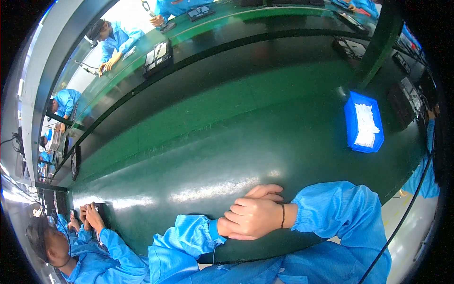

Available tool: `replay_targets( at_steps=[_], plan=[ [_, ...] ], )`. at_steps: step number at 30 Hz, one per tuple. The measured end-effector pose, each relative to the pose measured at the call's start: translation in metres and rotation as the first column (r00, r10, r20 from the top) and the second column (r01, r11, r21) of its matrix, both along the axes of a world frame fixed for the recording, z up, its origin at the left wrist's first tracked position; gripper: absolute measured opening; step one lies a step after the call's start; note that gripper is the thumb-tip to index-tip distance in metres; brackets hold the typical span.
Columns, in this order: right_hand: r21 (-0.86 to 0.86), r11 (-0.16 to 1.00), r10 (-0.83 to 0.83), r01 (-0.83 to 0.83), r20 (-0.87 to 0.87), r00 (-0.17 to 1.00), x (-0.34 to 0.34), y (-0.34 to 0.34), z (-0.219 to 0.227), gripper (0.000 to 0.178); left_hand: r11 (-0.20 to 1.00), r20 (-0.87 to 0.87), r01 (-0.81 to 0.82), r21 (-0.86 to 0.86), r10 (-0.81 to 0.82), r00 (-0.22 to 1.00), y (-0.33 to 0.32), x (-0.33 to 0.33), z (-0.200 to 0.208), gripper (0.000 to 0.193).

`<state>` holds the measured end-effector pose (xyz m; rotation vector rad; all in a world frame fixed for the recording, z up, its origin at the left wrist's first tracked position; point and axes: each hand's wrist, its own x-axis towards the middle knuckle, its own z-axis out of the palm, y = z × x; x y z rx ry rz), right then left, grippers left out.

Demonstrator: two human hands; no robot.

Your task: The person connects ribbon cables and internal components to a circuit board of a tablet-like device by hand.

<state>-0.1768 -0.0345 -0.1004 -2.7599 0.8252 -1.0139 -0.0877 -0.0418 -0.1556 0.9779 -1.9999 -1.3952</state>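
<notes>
My hands rest crossed at the near edge of the green table (283, 161). My right hand (255, 217), with a dark band at its wrist, lies over my left hand, its fingers curled round the left wrist. From beneath it, the fingers of my left hand (266, 191) reach out toward the right, stretched and close together; its palm is hidden. Neither hand shows a tool or a part in it. Beyond them, to the right, a blue plastic bin (351, 123) stands on the table with white slips or packets (365, 124) inside.
A co-worker in blue (104, 258) handles a small dark item at the near left. Along the raised far track sit device trays (157, 57). A green post (380, 47) rises behind the bin. A black cable (406, 210) hangs at the right, near dark devices (409, 99).
</notes>
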Motion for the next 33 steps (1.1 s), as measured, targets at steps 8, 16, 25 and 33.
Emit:
replay_targets(
  at_steps=[8, 16, 25, 33],
  plan=[
    [0.005, 1.000, 0.004, -0.004, -0.009, 1.000, 0.000, 0.001, 0.000, 0.029, 0.993, 0.023, -0.030, 0.116, 0.028, 0.999, -0.006, -0.010, -0.018, 0.036],
    [0.002, 1.000, -0.004, 0.004, -0.014, 1.000, -0.002, 0.002, -0.002, 0.030, 0.970, 0.054, -0.065, 0.233, 0.054, 0.997, -0.003, -0.010, -0.038, 0.036],
    [-0.017, 1.000, -0.006, 0.007, 0.051, 0.999, -0.002, 0.000, -0.006, 0.028, 0.970, -0.108, 0.024, 0.243, 0.003, 0.994, -0.005, -0.002, -0.050, 0.037],
    [-0.030, 1.000, -0.002, 0.003, 0.044, 0.999, 0.002, 0.001, -0.005, 0.028, 0.982, 0.176, -0.144, 0.118, 0.122, 0.977, -0.002, -0.005, -0.079, 0.033]
  ],
)
